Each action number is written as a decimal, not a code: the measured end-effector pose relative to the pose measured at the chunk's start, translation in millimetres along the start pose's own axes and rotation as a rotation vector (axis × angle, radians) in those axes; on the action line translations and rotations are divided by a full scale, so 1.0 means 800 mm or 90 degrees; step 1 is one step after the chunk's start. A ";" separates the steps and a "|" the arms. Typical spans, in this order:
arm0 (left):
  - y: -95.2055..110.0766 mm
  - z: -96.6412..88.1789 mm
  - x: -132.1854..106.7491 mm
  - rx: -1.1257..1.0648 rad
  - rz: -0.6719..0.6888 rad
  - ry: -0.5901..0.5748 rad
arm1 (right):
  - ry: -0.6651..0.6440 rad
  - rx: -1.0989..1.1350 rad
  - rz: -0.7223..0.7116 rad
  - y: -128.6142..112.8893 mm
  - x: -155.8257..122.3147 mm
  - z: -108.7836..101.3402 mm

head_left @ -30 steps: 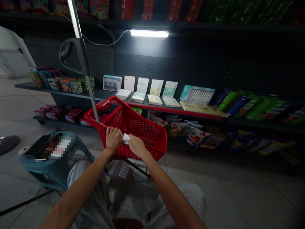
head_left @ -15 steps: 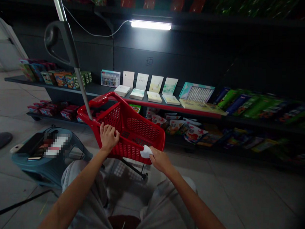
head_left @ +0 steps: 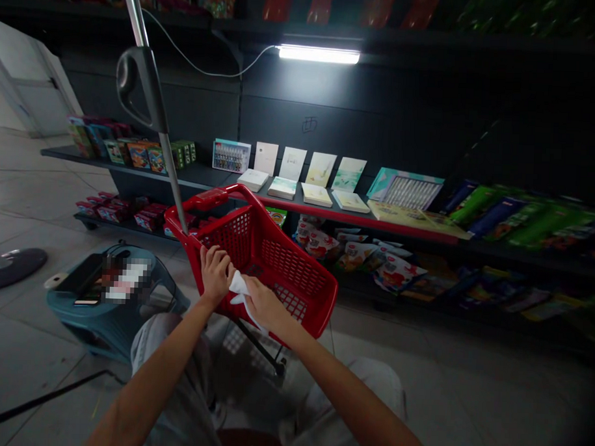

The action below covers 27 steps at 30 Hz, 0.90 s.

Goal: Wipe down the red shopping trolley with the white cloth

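Note:
A small red shopping cart (head_left: 318,309) with perforated sides stands in front of my knees. My left hand (head_left: 216,275) is closed over the near rim of its basket, close to the handle end. My right hand (head_left: 266,305) grips a crumpled white cloth or tissue (head_left: 238,285) against that same rim, right beside my left fingers. Part of the white piece hangs below the right hand. Inside the basket I see only its red lattice walls and floor.
At left, a blue-green plastic stool (head_left: 72,313) carries a dark case and a blurred item. A metal pole (head_left: 170,170) with a grey handle rises by the cart. Behind stands a dark shelf (head_left: 206,175) with booklets (head_left: 317,195), boxes and snack bags (head_left: 398,271) under a lamp (head_left: 319,54).
My right hand has slid the white piece leftward along the rim, up to my left hand. The left hand keeps its hold. The view has shifted slightly left.

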<state>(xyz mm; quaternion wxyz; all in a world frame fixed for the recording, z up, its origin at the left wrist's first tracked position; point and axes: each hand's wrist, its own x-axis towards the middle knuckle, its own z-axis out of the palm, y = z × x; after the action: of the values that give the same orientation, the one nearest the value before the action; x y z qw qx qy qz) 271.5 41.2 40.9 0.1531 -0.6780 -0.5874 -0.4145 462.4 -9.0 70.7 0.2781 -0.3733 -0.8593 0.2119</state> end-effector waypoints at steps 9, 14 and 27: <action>0.000 -0.002 0.013 -0.080 -0.089 -0.009 | -0.067 -0.125 0.147 0.008 -0.090 -0.024; 0.024 0.017 -0.008 -0.225 -0.328 0.012 | -0.079 -0.174 0.209 0.008 -0.133 -0.019; -0.012 0.015 0.002 -0.281 -0.452 -0.082 | -0.257 -0.118 0.054 0.003 -0.145 -0.031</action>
<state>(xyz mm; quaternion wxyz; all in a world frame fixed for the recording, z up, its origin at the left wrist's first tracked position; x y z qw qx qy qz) 267.2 53.6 32.1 -0.1850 -0.4743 -0.6903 -0.5141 545.6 -91.7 50.8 0.0557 -0.3831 -0.8969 0.2138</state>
